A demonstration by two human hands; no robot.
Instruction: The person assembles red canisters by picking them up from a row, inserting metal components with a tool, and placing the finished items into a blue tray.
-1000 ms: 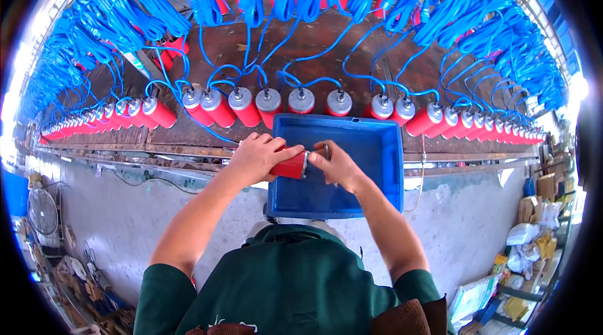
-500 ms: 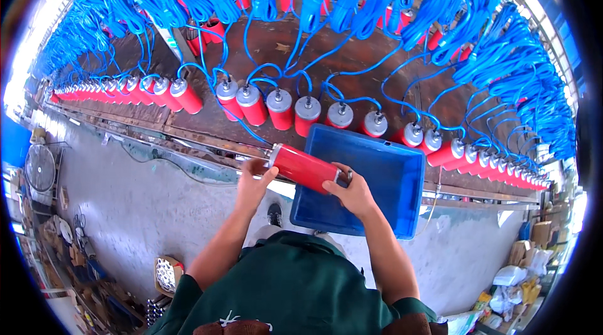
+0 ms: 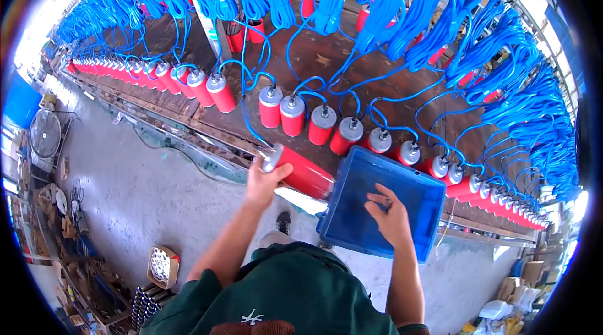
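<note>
My left hand (image 3: 262,181) grips the red cylinder (image 3: 306,173) near its grey-capped end — long axis running ten o'clock to four — while my right hand (image 3: 388,214), half-curled over the blue tray (image 3: 355,206), around what I cannot tell, has it at ten o'clock.

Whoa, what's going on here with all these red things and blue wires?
A person's left hand is holding a red cylinder by its grey-capped end, beside a blue tray. The right hand is over the tray, fingers partly curled; I can't tell what's in it. More red cylinders stand in a row on the table, with bundled blue cables beyond.
</note>
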